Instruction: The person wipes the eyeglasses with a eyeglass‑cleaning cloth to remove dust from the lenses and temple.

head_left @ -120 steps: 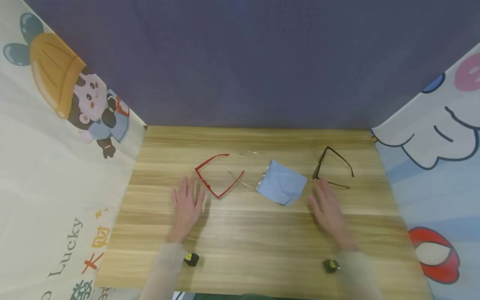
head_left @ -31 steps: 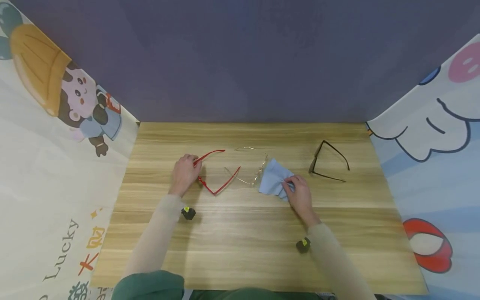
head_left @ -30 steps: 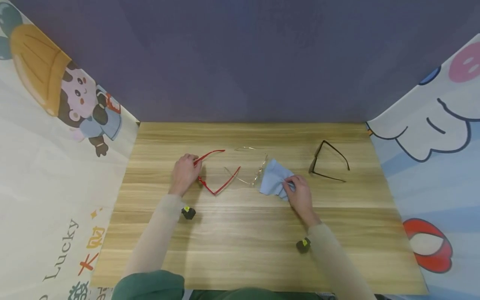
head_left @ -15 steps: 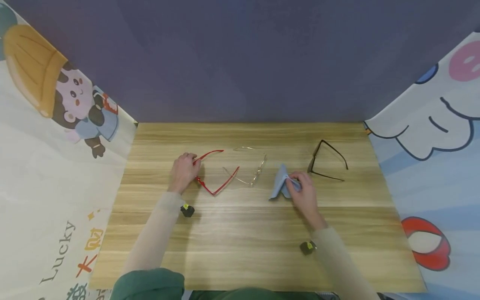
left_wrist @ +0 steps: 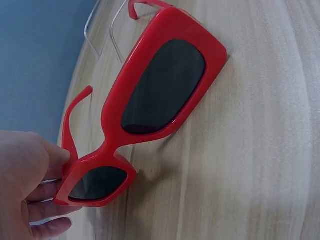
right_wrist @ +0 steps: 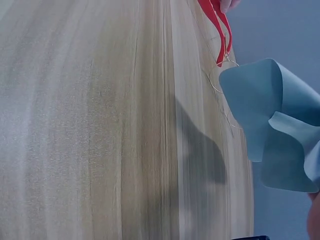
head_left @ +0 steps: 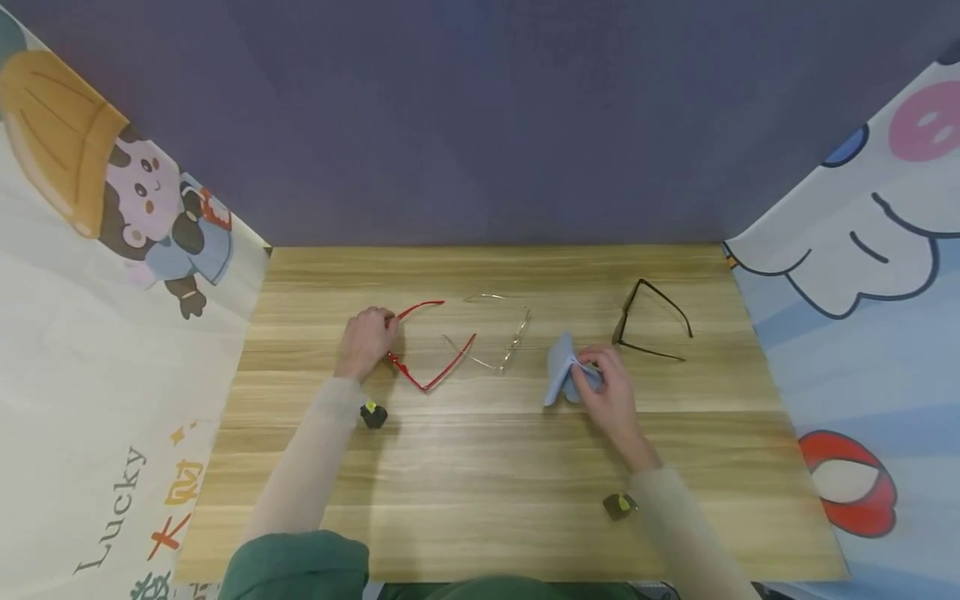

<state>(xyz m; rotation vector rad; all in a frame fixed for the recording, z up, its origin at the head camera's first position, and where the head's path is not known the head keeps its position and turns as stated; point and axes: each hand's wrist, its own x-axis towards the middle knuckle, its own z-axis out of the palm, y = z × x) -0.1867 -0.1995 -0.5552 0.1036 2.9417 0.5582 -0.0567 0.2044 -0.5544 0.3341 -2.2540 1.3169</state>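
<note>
My left hand (head_left: 367, 343) pinches the red sunglasses (left_wrist: 112, 120) at one corner, where the temple meets the frame. Their dark lenses face the left wrist camera, and both temples are unfolded. My right hand (head_left: 610, 390) holds a light blue cloth (head_left: 559, 367) by its gathered middle. In the right wrist view the cloth (right_wrist: 255, 100) hangs in folds above the table, its shadow below. Thin wire-framed glasses (head_left: 516, 340) lie between the two hands, one temple crossing behind the red pair's. Fingertips of the right hand are mostly hidden by cloth in its wrist view.
Black-framed glasses (head_left: 624, 321) lie unfolded at the right, just beyond the right hand. A wooden table (head_left: 480, 492) carries everything, backed by a dark wall (head_left: 480, 125) with printed cloths at both sides. Small black wrist devices (head_left: 372, 414) sit by each sleeve.
Both hands came forward from flat on the table; the left took the red sunglasses, the right the cloth. The cloth was lifted rightward off the wire-framed glasses, uncovering them.
</note>
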